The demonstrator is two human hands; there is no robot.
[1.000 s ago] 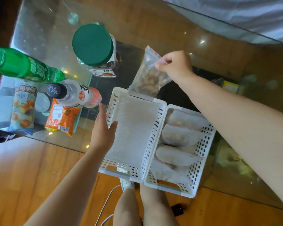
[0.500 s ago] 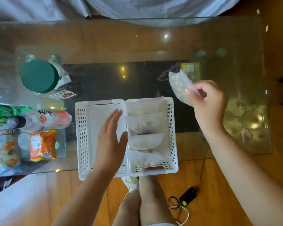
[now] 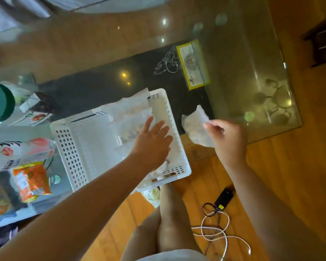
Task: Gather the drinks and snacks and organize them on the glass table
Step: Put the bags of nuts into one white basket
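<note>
- Wooden floor [image 3: 282, 166] lies nearest, with a white cable [image 3: 217, 229] in loops and a small black box [image 3: 224, 198] beside the person's legs [image 3: 166, 213].
- Two white baskets with holes in their walls sit side by side at the near edge of the glass bench [image 3: 252, 63]. Their long sides run from near to far, tipped a bit to the left.
- In the right basket [image 3: 179, 146] lie see-through snack bags [image 3: 132, 113], one behind the other along its length. What is in the left basket [image 3: 72, 147] is hard to tell.
- The left hand [image 3: 151, 146] reaches over the right basket. Its fingers [image 3: 159, 127] are straight and spread, resting on the bags.
- The right hand [image 3: 228, 140] is just to the right of that basket, above the bench edge. Its fingers [image 3: 212, 127] pinch one more clear bag of snacks [image 3: 194, 125], which points up and away.
- On the left of the bench are an orange snack pack [image 3: 31, 181], a bottle with a pink and white label [image 3: 17, 153] lying on its side, and a jar with a green lid [image 3: 0, 102].
- Farther back, under the glass, is a yellow-edged packet [image 3: 193, 65].
</note>
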